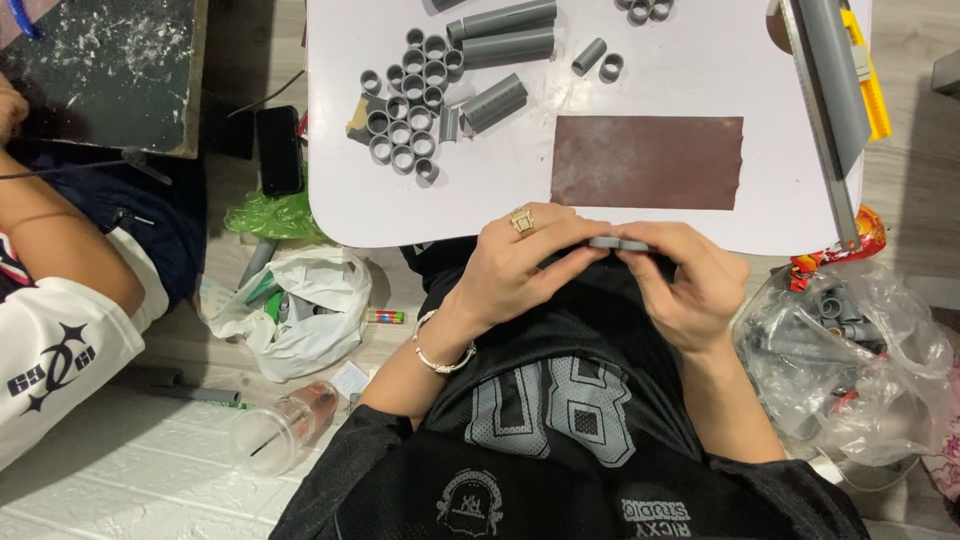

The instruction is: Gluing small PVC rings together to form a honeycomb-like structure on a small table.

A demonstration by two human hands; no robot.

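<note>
Both hands are closed on one short grey pipe piece (618, 243), held level just at the near edge of the white table (690, 80). Left hand (520, 265) pinches its left end, ring finger up; right hand (690, 280) pinches the right end, fingertips meeting at the middle. Most of the piece is hidden under the fingers (can't tell whether it's one piece or two butted together).

To do this well, I'd judge: keep it level, grip near the ends so the middle stays visible, keep wrists close to the body for control.

Just beyond, on the table: a reddish-brown sandpaper sheet (647, 162), lying flat, close to the hands. Further left, a cluster of short grey pipe rings (405, 120) standing on end, with longer pipe sections (505, 30) beside and above them. Two loose rings (600, 58) apart from the cluster. At the right edge, a metal ruler (822, 130) with a long grey strip and a yellow tool (868, 80).

Floor: clear plastic bag of grey fittings (850, 350) to the right, white plastic bag (300, 310) and a clear cup (280, 430) to the left, black phone (278, 150) further out. Another person's arm (60, 250) at far left.
</note>
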